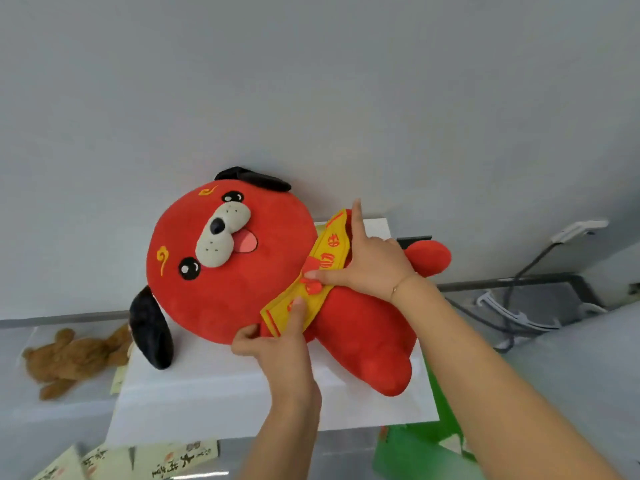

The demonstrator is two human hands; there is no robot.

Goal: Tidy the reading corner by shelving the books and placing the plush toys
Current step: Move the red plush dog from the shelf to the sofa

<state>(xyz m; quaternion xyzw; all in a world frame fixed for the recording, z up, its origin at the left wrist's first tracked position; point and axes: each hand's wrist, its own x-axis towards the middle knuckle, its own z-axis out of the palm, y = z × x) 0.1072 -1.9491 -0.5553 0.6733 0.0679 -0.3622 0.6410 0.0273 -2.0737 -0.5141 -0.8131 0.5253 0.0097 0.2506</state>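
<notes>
At frame centre, the red plush dog (pixel 277 282) lies on the white shelf top (pixel 242 386). The left hand (pixel 280 344) pinches its yellow collar (pixel 311 292); the right hand (pixel 367 268) presses with straight fingers. It could roll off forward if released unbalanced.

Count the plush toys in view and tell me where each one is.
2. The red plush dog lies on the white shelf top against the wall, both hands on its yellow collar. The brown teddy bear lies lower left, beside the shelf. Others may be out of view.
</notes>
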